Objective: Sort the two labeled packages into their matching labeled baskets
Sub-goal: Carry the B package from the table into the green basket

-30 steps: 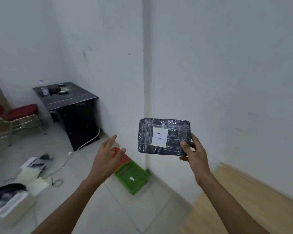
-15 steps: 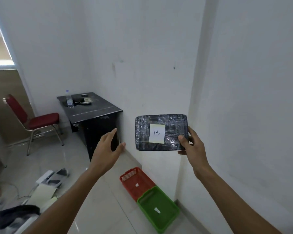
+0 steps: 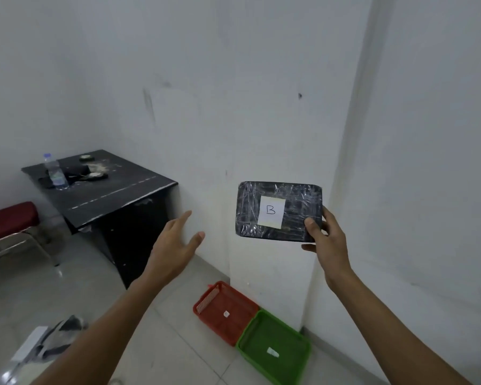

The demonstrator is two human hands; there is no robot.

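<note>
My right hand (image 3: 326, 240) grips the lower right corner of a black plastic-wrapped package (image 3: 297, 198) that carries a white label marked B, held upright at chest height in front of the white wall. Left of it, my left hand (image 3: 175, 243) is raised with fingers apart and holds nothing. On the floor below stand a red basket (image 3: 208, 301) and a green basket (image 3: 303, 354), touching side by side against the wall corner, each with a small white label inside; the letters are too small to read.
A black desk (image 3: 109, 195) with a water bottle (image 3: 54, 172) stands against the wall at left, beside a red chair (image 3: 9, 220). Papers and dark items (image 3: 47, 343) lie on the tiled floor at lower left. A white wall pillar (image 3: 272, 273) rises behind the baskets.
The view has swung left and come closer to the baskets, which now sit lower right of centre. Both hands keep their pose, the package still held up.
</note>
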